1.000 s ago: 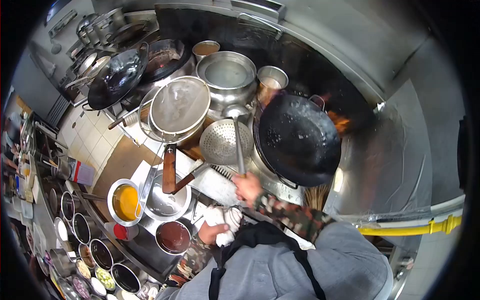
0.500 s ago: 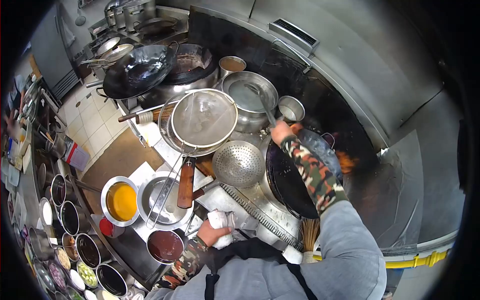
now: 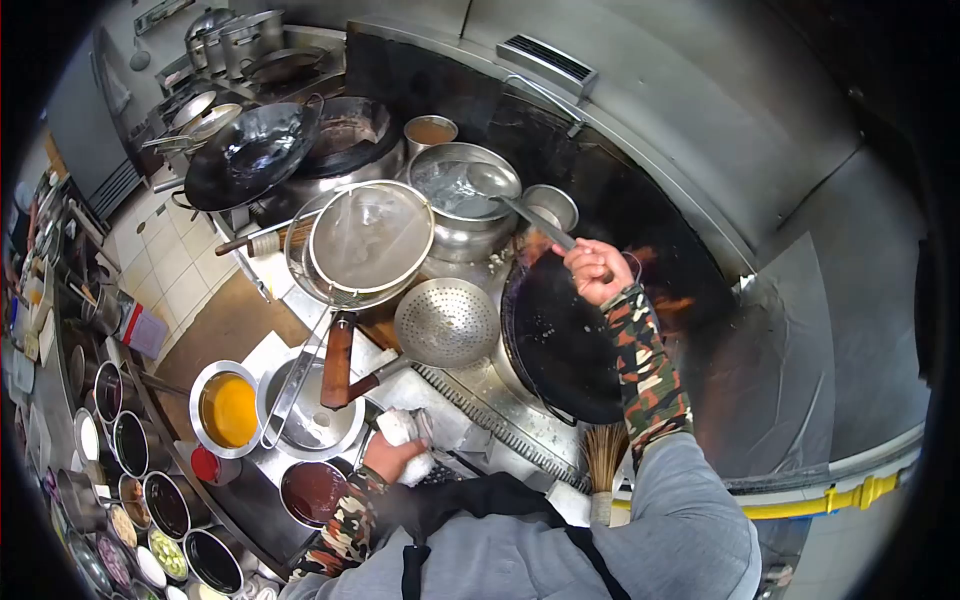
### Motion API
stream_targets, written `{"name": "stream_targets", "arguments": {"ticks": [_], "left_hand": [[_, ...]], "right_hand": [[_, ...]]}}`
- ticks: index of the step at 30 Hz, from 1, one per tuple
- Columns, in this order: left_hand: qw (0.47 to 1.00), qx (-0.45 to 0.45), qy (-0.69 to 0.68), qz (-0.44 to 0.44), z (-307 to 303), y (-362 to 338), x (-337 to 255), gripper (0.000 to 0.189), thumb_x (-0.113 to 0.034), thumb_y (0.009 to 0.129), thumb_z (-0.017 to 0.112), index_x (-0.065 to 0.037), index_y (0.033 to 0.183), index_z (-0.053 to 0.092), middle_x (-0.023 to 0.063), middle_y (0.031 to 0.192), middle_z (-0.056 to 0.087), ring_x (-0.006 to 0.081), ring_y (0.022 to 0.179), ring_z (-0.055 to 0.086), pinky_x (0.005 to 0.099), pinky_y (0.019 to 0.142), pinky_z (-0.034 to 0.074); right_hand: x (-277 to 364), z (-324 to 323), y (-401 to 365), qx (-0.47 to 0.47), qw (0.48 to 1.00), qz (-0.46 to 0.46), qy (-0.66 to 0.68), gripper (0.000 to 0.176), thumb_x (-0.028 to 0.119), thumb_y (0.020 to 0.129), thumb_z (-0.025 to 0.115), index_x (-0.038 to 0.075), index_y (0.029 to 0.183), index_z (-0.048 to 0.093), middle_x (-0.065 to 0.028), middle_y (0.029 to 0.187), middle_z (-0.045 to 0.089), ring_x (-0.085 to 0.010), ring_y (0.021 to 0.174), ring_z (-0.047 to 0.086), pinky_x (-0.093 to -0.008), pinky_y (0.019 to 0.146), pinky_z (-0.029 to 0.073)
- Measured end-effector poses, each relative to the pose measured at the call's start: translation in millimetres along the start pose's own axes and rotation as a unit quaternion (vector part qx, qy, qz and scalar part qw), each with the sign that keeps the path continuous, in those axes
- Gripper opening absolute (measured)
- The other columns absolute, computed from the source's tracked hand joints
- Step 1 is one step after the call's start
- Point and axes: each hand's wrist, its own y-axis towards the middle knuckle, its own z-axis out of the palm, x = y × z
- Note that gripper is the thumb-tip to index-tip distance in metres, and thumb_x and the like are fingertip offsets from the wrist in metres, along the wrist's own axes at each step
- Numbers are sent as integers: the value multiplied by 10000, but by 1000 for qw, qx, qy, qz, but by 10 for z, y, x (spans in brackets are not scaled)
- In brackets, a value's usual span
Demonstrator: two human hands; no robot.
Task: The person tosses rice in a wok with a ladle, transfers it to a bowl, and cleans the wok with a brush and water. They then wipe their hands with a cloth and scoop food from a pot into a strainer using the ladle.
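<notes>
Right hand (image 3: 592, 270) fingers clamp the ladle (image 3: 495, 182), its bowl over the water pot (image 3: 440, 215) at eleven o'clock of the wok (image 3: 560, 340). Left hand (image 3: 385, 458) grips a cloth (image 3: 402, 430). Flames (image 3: 672, 303) lick near the sleeve (image 3: 645, 360); it might scorch, I reckon.

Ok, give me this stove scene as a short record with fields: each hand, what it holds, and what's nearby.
Right: right hand grips long-handled steel ladle, its bowl over the large steel pot
Left: left hand closed on crumpled white cloth
Wok: round black wok below the right forearm, orange flames at its far rim
Nearby: perforated steel skimmer, round mesh strainer, steel bowl of orange liquid
</notes>
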Motion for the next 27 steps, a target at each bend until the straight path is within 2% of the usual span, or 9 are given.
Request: {"name": "stream_targets", "arguments": {"ticks": [9,15,16,18,19,21,23,25,27], "left_hand": [[1000,-5,11,0,87,26,184,431,-190,699,745,-3,1050,577,80,921,639,176,843,607,316,776,471],[1000,-12,-7,7,0,-62,170,416,-178,704,737,-5,1049,582,85,942,645,182,864,614,324,788,475],[1000,-17,15,-16,-40,-81,130,407,-173,708,730,-4,1049,585,89,942,650,190,868,620,329,789,479],[999,-32,15,-7,-70,-101,71,407,-178,708,731,-3,1046,587,91,934,652,192,861,622,328,786,480],[999,-44,16,5,-79,-102,28,406,-183,708,733,-2,1042,589,94,925,654,194,853,624,327,783,480],[998,-34,53,-8,-93,-110,-133,438,-180,701,729,2,1068,574,100,947,647,203,871,619,331,801,475],[997,-30,69,16,-77,-112,-175,476,-194,684,733,2,1082,559,110,962,639,212,881,611,337,816,469],[994,-3,108,26,-99,-133,-303,477,-208,685,732,-4,1080,560,108,966,637,215,890,606,337,824,462],[995,0,100,19,-143,-171,-345,479,-217,684,731,-9,1081,560,109,967,636,218,893,603,336,829,459]], "right_hand": [[317,105,-477,-214,933,-113,-268,98,95,884,495,42,809,460,10,588,424,-50,425,394,-196,355,316],[357,-4,-532,-382,538,-245,-710,97,83,800,556,3,853,553,-78,590,516,-195,468,516,-340,400,403],[370,-10,-459,-380,538,-242,-712,97,83,800,556,3,853,553,-78,590,516,-195,468,516,-340,400,403],[407,-1,-259,-283,261,-347,-855,240,122,729,592,-43,904,586,-193,665,585,-347,629,599,-418,584,475],[336,172,-130,-319,305,-301,-845,268,146,687,593,-49,871,603,-258,779,607,-405,804,604,-425,742,466],[443,180,229,-272,342,-278,-855,220,120,734,610,-31,892,583,-144,591,565,-231,484,575,-365,487,459],[810,-292,858,-200,212,-359,-887,183,102,758,591,-33,880,587,-118,577,556,-220,458,565,-352,401,423],[586,-185,1266,-331,295,-200,-874,114,108,796,578,-5,813,587,-75,565,539,-176,430,532,-317,340,367],[272,-59,1449,-347,650,-110,-667,141,113,839,549,35,722,537,-25,540,489,-129,402,467,-279,329,337]]}}
